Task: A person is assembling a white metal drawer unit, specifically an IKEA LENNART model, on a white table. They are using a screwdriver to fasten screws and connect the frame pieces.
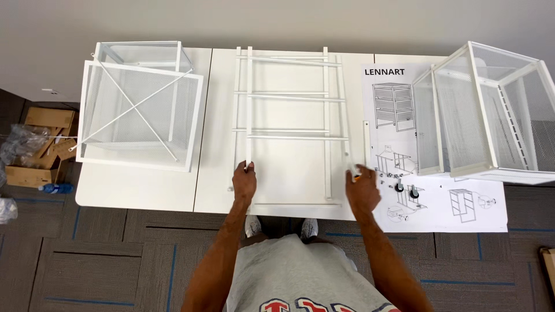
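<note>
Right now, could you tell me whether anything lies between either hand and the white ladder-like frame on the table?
Nothing visible does: the left hand and right hand each already grip the near end of an upright of the white frame.

Bright, even, sharp; slight edge distortion

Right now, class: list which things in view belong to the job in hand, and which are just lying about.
In hand:
left hand and right hand on the white side frames
mesh drawers
instruction sheet
castors

Lying about:
cardboard box
plastic bottle
</note>
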